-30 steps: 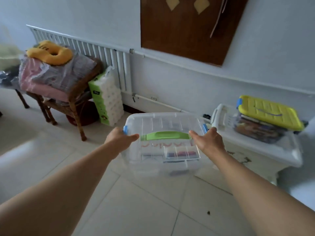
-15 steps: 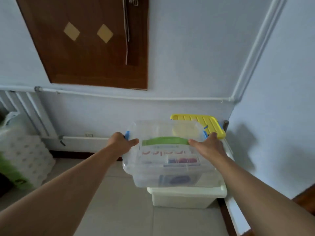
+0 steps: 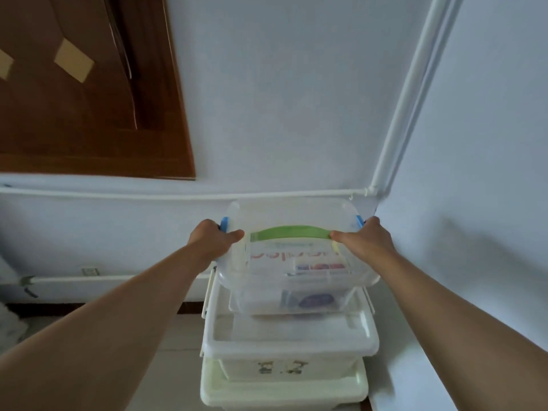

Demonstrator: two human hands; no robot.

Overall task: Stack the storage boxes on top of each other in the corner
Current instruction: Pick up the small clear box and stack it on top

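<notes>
Clear plastic makes up the box (image 3: 296, 262), which is gripped at both short ends: the left hand (image 3: 214, 240) is closed on the end at 9 o'clock, the right hand (image 3: 364, 240) on the end at 3 o'clock, thumbs laid on the lid beside the green handle (image 3: 290, 232). Blue latches (image 3: 224, 224) are seen by the fingers. The box is held over a white bin (image 3: 289, 341) in the corner (whether it touches cannot be told). A brown panel (image 3: 89, 114) is hung at 10 o'clock.
</notes>
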